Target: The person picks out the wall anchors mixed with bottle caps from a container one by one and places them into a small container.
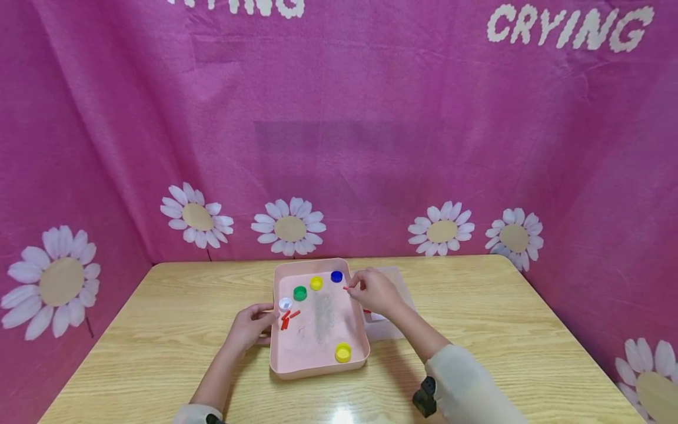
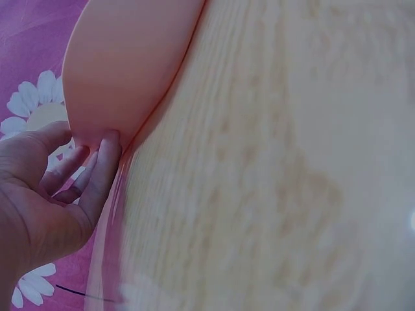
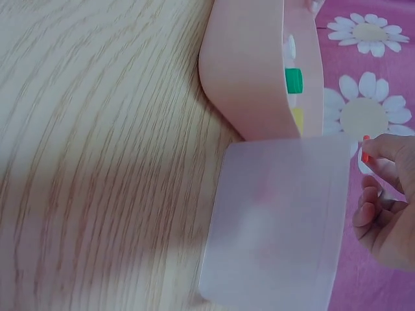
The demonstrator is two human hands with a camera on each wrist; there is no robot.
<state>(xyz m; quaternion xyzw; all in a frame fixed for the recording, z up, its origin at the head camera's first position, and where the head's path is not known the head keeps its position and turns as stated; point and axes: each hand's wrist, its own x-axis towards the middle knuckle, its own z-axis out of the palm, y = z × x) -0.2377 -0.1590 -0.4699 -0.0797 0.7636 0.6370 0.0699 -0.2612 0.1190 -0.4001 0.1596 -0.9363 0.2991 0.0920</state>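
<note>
A pink tray (image 1: 318, 370) stands on the table, with my left hand (image 1: 253, 327) at its left side. In the left wrist view, that hand's thumb meets the rim and its fingertips (image 2: 111, 139) touch the outer wall. Over the tray's right edge, my right hand (image 1: 375, 291) pinches a small red stick (image 3: 366, 149) between thumb and index finger. Several similar red sticks (image 1: 286, 323) lie at the tray's left, near a white cap (image 1: 285, 304). A green cap (image 1: 300, 293), a yellow cap (image 1: 316, 283) and a blue cap (image 1: 336, 276) line the far part.
Another yellow cap (image 1: 343, 353) sits in the tray's near right corner. Right of the tray stands a translucent box (image 3: 279, 220), with something red and white inside, partly under my right arm. A pink flowered cloth (image 1: 339, 147) hangs around the wooden table (image 1: 466, 330).
</note>
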